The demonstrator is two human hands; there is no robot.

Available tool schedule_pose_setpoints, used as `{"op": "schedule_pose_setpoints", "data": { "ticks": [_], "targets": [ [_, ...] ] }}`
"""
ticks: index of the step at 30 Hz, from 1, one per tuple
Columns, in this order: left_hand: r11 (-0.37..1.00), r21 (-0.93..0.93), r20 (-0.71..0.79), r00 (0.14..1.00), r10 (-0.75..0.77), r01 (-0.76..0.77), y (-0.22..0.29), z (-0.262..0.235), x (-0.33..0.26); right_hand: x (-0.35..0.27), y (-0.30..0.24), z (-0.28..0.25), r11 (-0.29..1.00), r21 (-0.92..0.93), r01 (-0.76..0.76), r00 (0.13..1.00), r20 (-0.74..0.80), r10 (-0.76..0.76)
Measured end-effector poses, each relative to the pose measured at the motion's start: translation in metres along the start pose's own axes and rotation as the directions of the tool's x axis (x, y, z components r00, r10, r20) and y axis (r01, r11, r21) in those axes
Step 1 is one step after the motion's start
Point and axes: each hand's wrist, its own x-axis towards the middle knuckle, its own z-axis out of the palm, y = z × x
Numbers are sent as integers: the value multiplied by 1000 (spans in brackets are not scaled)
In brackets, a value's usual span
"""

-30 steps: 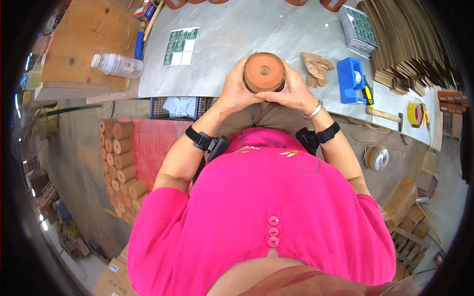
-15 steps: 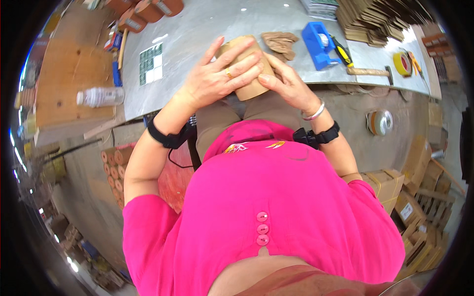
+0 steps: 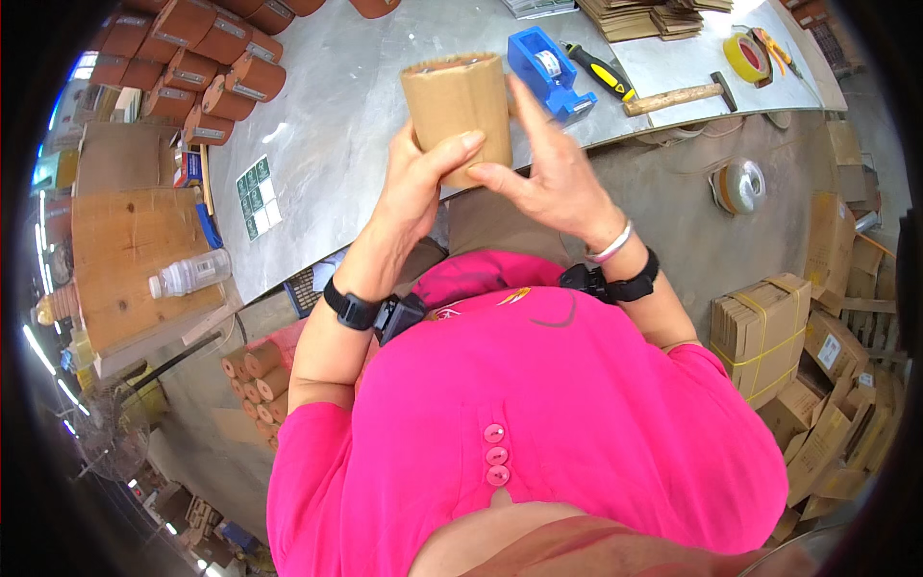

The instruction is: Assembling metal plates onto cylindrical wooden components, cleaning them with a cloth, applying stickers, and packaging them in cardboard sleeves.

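In the head view, a tan paper-wrapped cylinder is held up above the near edge of the grey counter, roughly midway along that edge, its rimmed end pointing toward the far edge. The left hand grips it from the left, thumb across the side facing the wearer and fingers out of sight behind. The right hand touches its lower part with the thumb; its other fingers stand straight and wide of the thumb along the cylinder's right side, slightly blurred, and whether they touch it I cannot tell.

On the counter, a sheet of green-and-white labels lies toward the left end, close to the near edge. Orange-brown cylinders are stacked at the far left corner. Just beyond the right hand stands a blue tape dispenser, with a black-and-yellow handled tool beside it. A hammer lies along the near edge, and a yellow tape roll rests near the right end beside an orange-handled tool.
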Motion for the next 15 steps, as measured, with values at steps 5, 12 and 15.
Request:
{"op": "schedule_pose_setpoints", "data": {
  "ticks": [5, 12, 15],
  "targets": [
    [998, 58, 155, 988, -6, -2, 10, -7, 61, 10, 52, -46, 941, -201, -273, 907, -378, 183],
    [982, 158, 276, 950, -147, 106, 15, 13, 112, 12, 89, -43, 885, 32, -464, 847, -276, 454],
    [983, 150, 298, 943, -148, 107, 10, 9, 120, 17, 90, -38, 833, -1, -554, 814, -210, 541]
  ]
}}
